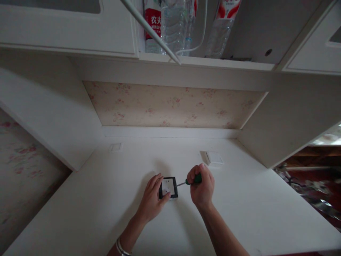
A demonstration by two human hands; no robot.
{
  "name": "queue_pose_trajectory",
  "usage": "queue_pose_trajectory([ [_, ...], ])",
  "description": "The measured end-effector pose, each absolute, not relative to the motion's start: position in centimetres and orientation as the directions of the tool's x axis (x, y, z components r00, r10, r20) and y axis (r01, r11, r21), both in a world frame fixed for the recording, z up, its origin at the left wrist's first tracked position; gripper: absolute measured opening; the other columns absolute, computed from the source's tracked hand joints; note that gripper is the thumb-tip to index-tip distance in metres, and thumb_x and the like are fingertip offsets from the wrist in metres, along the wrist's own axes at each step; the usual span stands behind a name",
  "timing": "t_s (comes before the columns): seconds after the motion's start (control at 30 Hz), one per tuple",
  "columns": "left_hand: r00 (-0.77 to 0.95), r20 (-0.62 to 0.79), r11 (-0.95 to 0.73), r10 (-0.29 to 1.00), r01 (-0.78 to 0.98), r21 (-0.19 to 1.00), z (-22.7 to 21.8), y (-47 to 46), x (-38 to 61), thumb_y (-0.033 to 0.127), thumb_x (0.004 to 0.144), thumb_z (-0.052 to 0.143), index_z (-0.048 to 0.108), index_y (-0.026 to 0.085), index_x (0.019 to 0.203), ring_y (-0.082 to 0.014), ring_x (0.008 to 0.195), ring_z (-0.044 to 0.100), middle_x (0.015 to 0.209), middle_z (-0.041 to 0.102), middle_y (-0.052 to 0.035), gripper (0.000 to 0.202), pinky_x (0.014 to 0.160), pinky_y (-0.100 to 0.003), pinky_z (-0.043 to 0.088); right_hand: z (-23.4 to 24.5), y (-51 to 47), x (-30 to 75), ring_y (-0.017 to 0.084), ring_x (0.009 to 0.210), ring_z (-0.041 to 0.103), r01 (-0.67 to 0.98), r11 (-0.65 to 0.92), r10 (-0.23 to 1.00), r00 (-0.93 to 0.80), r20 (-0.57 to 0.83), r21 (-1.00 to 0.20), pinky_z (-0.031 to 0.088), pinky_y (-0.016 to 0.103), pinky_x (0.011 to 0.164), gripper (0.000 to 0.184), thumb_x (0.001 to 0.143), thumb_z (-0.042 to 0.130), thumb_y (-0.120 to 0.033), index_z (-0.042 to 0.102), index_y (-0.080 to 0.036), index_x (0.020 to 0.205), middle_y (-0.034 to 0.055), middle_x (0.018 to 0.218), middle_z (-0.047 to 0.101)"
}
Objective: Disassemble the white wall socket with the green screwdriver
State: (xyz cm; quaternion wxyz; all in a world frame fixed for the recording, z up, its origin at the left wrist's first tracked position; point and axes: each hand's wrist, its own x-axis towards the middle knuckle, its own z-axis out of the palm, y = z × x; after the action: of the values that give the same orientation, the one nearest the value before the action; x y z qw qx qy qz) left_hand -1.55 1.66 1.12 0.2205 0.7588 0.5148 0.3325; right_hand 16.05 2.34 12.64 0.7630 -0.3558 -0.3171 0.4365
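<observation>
A wall socket [168,186] with a white face and black frame lies on the white desktop, its slots facing up. My left hand [152,197] grips it from the left, the thumb on its lower edge and the fingers along its left side. In my right hand [203,186] is a screwdriver [197,178] with a green handle, the fingers wrapped around it. Its thin metal shaft points left, and the tip meets the socket's right edge. Whether the tip sits in a slot of the frame is too small to tell.
Behind the hands, a white square plate [214,157] lies beside an opening in the desktop. A flat square cover [115,147] is at the back left. Overhead, an open shelf holds several plastic bottles [173,26], and a white cable [151,32] hangs down. White side panels [298,117] flank the desktop.
</observation>
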Motion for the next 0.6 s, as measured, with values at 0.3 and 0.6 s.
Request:
queue_pose_trajectory([
  [0.3,0.297,0.247,-0.385,0.922,0.648,0.657,0.2,2.0,-1.4,0.047,0.087,0.056,0.046,0.025,0.138,-0.0284,0.135,0.038,0.146,0.042,-0.0086,0.057,0.112,-0.045,0.033,11.7,3.5,15.2,0.009,0.045,0.039,-0.381,0.299,0.921,0.355,0.160,-0.875,0.031,0.023,0.042,0.036,0.086,0.059,-0.041,0.046,-0.020,0.061,-0.0052,0.053,0.044],
  [0.6,0.259,0.234,-0.348,0.937,0.637,0.688,-0.1,2.2,-1.5,0.046,0.082,0.061,0.048,0.027,0.137,-0.0300,0.132,0.042,0.144,0.045,-0.0082,0.059,0.111,-0.047,0.035,11.3,3.0,14.9,0.011,0.049,0.044,-0.279,0.301,0.919,0.339,0.200,-0.912,0.035,0.025,0.047,0.035,0.089,0.057,-0.038,0.048,-0.019,0.061,-0.0040,0.053,0.047],
])
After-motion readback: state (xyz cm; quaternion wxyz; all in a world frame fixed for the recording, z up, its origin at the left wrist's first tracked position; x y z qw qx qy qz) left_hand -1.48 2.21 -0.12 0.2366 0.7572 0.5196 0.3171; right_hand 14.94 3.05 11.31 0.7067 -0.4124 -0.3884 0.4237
